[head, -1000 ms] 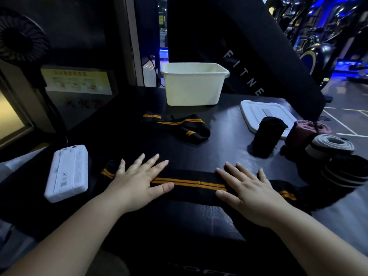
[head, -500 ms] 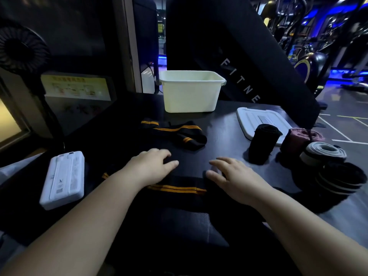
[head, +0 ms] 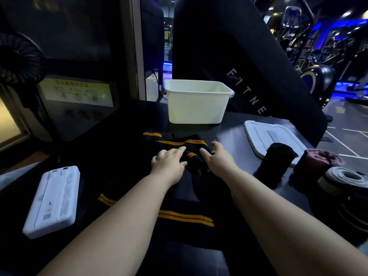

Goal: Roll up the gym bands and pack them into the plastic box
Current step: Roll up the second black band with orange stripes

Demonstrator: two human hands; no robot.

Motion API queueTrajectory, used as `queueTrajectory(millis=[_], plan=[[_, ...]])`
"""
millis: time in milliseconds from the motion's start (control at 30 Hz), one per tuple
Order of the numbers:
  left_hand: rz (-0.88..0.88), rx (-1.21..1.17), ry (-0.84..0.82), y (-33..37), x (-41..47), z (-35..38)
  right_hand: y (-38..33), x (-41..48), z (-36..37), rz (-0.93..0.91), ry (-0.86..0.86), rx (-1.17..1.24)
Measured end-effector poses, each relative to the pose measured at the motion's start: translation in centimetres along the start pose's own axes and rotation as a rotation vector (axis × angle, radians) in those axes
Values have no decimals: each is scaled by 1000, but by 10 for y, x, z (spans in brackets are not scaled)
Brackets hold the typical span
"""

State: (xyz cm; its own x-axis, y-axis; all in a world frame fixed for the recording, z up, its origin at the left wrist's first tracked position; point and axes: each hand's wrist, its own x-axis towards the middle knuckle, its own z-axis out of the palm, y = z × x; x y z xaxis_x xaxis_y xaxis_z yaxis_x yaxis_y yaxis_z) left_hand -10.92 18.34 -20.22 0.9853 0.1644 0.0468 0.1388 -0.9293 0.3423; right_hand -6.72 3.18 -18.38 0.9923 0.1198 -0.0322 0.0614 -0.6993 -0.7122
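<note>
A black gym band with orange stripes (head: 179, 143) lies crumpled at the middle of the dark table. My left hand (head: 169, 163) rests on its near side with fingers stretched over it. My right hand (head: 218, 159) touches its right end, thumb and forefinger spread. A second striped band (head: 185, 217) lies flat under my forearms. The white plastic box (head: 196, 105) stands behind the crumpled band, with nothing visible inside. At the right stand rolled bands: a black roll (head: 276, 162), a maroon roll (head: 316, 162), a grey roll (head: 344, 181).
The box's white lid (head: 264, 135) lies flat at the right, behind the black roll. A white rectangular device (head: 53, 200) sits at the left. More dark coils (head: 356, 214) lie at the right edge. A fan (head: 19, 60) and a black slanted panel stand behind the table.
Both hands have left the flat band near me and moved forward to the crumpled band. The view has tilted up, and the flat band now lies under my forearms.
</note>
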Motion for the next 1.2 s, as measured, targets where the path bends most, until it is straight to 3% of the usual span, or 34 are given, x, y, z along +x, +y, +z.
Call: queueTrajectory(millis=[200,500,633,733,833,1200], plan=[[19,-152,86,-8,0,-4,-3,15,8,-5,-3,-91],[126,-237,167,-7,-13,-4,1,-13,-23,-20,1,46],[-40,-217,449,-17,-11,-8,18,-26,-41,-34,23,-8],[-196,-269,304,-24,-6,-8,33,-36,-49,-46,6,-122],[-227,-245,152,-22,-2,-6,42,-47,-49,-64,2,-242],[-146,-389,159,-13,-2,-6,61,-47,-49,-83,208,122]])
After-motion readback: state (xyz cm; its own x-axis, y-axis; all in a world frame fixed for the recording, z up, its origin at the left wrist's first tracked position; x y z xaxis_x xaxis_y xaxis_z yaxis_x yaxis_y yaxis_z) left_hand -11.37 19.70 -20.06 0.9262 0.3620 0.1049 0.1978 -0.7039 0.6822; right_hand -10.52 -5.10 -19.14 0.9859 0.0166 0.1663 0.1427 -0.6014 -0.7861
